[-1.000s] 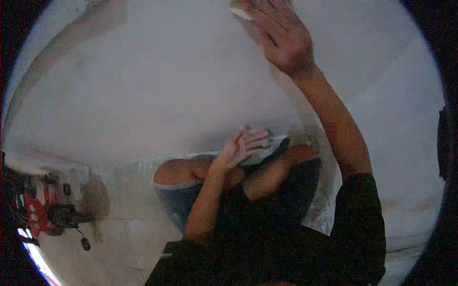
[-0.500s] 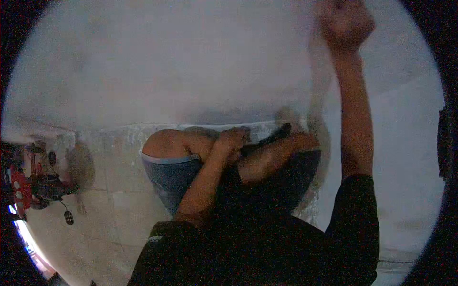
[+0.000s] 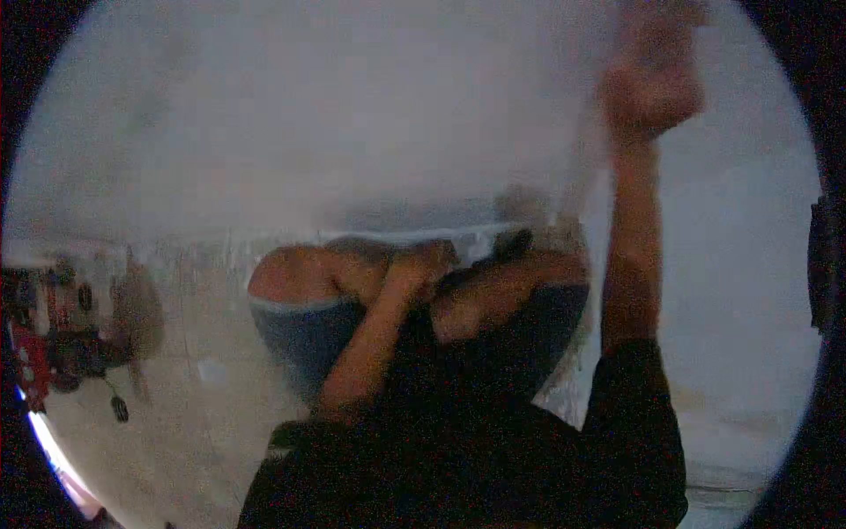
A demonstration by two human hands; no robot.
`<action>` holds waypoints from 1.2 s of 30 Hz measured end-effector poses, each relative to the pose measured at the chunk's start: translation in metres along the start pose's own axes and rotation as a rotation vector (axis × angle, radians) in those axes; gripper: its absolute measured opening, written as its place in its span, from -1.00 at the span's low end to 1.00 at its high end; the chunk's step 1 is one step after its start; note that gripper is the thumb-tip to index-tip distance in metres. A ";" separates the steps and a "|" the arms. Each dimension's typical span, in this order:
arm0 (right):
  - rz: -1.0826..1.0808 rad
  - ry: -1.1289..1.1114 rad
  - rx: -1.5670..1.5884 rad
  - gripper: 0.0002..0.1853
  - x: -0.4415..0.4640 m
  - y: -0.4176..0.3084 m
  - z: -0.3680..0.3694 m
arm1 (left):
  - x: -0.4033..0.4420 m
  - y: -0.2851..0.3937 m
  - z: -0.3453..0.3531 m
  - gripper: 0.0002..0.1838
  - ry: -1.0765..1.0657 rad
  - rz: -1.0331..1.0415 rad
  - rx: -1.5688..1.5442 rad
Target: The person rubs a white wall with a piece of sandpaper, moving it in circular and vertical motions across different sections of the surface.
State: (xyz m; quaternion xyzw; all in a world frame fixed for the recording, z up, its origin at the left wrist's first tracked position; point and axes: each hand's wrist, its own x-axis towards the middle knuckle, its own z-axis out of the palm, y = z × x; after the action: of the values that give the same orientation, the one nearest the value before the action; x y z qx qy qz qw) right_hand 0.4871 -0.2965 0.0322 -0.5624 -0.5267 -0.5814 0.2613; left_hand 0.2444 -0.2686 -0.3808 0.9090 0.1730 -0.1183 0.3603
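My right arm stretches up to the pale wall, and my right hand is at its surface. Motion smears the hand; it looks curled, and whatever it may hold cannot be made out. Low between my bent knees, my left hand lies near my lap, its fingers dim and mostly hidden. Beside it is a dark, narrow shape whose kind I cannot tell. My knee in blue shorts sits close to the wall's foot.
The plain wall fills the upper view. On the left floor stands a jumble of dark and red things, with a small dark item near it. A dark object shows at the right edge.
My right hand has shifted lower in the view and slightly right, its forearm slightly left. The left hand stays at my lap. The view has tilted a little.
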 end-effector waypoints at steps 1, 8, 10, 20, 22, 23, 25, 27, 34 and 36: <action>-0.019 0.041 -0.026 -0.49 -0.008 -0.032 -0.002 | 0.005 -0.005 0.004 -0.47 0.008 0.025 -0.014; 0.796 0.328 0.496 -0.58 -0.083 0.009 0.000 | 0.018 -0.028 0.017 -0.46 0.019 0.087 -0.092; 0.678 0.298 0.060 -0.62 -0.023 0.017 -0.006 | 0.024 -0.034 0.016 -0.46 0.005 0.088 -0.096; 0.222 -0.068 0.301 -0.57 -0.109 -0.059 0.047 | 0.045 -0.064 0.011 -0.46 0.018 0.100 -0.119; 0.635 0.222 0.501 -0.58 -0.137 -0.017 0.043 | 0.048 -0.064 0.017 -0.46 0.027 0.105 -0.138; 0.840 0.367 0.518 -0.59 -0.128 -0.002 0.038 | 0.049 -0.065 0.018 -0.46 0.024 0.106 -0.146; 0.871 0.334 0.095 -0.59 -0.065 0.008 0.003 | 0.052 -0.061 0.030 -0.46 0.016 0.112 -0.140; 0.405 0.351 -0.031 -0.52 -0.028 0.010 0.005 | 0.061 -0.057 0.036 -0.46 0.007 0.117 -0.140; 0.102 -0.174 0.096 -0.60 -0.114 -0.070 0.012 | 0.064 -0.059 0.043 -0.45 0.010 0.116 -0.135; 0.323 -0.100 0.123 -0.55 -0.167 -0.025 0.015 | 0.068 -0.063 0.048 -0.45 0.006 0.117 -0.147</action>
State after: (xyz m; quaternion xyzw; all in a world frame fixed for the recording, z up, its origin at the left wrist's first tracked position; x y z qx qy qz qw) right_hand 0.5090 -0.3239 -0.1341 -0.6508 -0.4762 -0.4700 0.3587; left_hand 0.2770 -0.2433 -0.4769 0.8891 0.1288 -0.0812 0.4317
